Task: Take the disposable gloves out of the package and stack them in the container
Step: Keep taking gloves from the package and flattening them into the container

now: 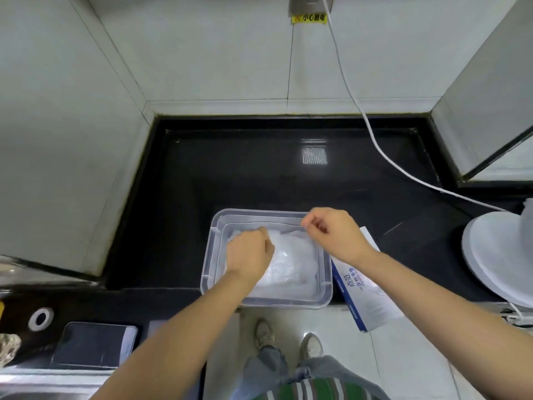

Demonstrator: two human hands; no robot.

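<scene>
I have both hands over the container [208, 255], which sits at the near edge of the counter [178, 226]. The package [364, 293] lies just beside it on the right. The gloves [291, 264] lie inside the container as a crumpled clear pile.

My left hand [249, 254] is knuckles-up on the pile's far left part with the fingers curled under; whether they grip or only press, I cannot tell. My right hand [331, 235] is over the far right corner, thumb and forefinger closed in a pinch on what looks like a thin glove edge.

To do this well, I'd hold the pile down with the left and draw that edge out flat with the right — slowly, since the film likely clings and creases — then lay it square to the walls.
</scene>
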